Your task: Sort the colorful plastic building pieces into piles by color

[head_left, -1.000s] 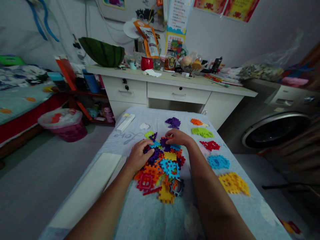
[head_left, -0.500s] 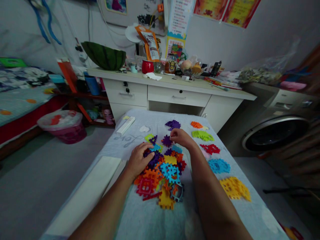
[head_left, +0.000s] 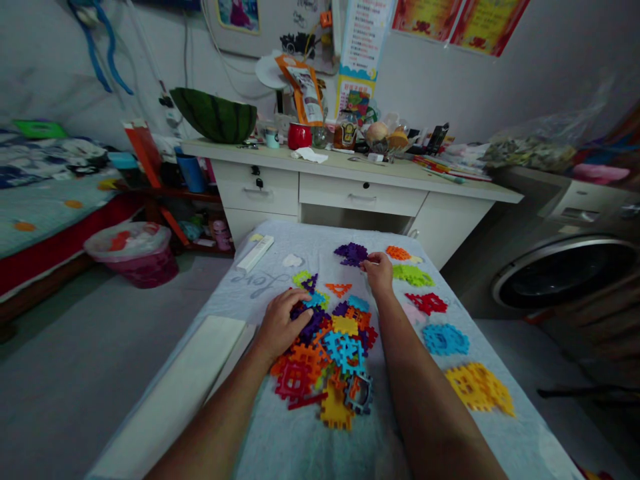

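One purple pile [head_left: 351, 253] runs lengthwise left-to-right; right hand [head_left: 379, 271] has reached it, grip unclear; left hand [head_left: 284, 323] spreads thumb wide.

Dim light in here, a pale wall [head_left: 460, 93] across the back, red-and-yellow posters [head_left: 490, 25] up high! White drawers [head_left: 333, 193] beneath, a grey washing machine [head_left: 550, 217] to the right, a bed [head_left: 40, 203] far left, grey floor [head_left: 135, 333] around the cloth-covered counter [head_left: 285, 447].

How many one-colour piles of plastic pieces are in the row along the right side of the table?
5, from far to near: orange pile, green pile, red pile, blue pile and yellow pile. None seems hidden.
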### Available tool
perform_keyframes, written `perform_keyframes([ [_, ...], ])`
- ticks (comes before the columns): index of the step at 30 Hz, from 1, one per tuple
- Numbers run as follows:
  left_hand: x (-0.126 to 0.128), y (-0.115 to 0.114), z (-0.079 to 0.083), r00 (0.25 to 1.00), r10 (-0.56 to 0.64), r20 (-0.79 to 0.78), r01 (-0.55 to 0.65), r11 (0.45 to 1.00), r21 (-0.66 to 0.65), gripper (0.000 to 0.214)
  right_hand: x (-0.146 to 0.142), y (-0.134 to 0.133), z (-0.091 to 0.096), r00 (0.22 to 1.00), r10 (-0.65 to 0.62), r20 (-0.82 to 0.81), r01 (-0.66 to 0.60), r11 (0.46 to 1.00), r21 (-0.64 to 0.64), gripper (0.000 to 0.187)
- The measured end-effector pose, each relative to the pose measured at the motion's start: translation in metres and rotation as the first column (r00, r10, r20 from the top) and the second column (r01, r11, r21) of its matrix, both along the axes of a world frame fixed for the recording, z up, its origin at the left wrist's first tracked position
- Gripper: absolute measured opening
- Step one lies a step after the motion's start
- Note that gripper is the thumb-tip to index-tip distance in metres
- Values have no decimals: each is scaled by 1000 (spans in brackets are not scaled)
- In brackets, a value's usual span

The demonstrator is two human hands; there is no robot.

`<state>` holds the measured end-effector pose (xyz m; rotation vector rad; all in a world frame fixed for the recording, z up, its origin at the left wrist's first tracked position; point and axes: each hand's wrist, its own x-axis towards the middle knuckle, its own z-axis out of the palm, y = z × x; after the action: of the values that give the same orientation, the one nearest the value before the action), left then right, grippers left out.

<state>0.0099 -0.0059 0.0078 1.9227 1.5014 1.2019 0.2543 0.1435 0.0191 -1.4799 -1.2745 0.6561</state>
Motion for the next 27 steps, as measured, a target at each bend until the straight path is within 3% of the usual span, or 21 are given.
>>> perform_keyframes([
  [5,-1,0,-2,1000,1,-12,-1,1000,9,26,-3,-1,-1,942,115,316,-133,990,36,26],
  [9,-2,1,-4,1000,-4,-15,4,1000,15,25,-4,-6,1,865,205,458,-245,969,28,29],
  [15,-1,0,-2,1000,-7,-14,7,1000,7,25,-7,-9,-1,820,232,523,-273,962,2,32],
  [20,0,-2,1,1000,3,-8,-3,1000,-1,25,-13,-11,-4,818,309,486,-357,934,8,35],
  [24,0,-1,0,1000,-4,-8,4,1000,5,24,-15,-15,6,802,399,445,-435,900,-25,34],
  [27,0,-1,0,1000,-11,-5,11,1000,15,24,-20,-23,20,733,503,458,-521,848,-98,29],
])
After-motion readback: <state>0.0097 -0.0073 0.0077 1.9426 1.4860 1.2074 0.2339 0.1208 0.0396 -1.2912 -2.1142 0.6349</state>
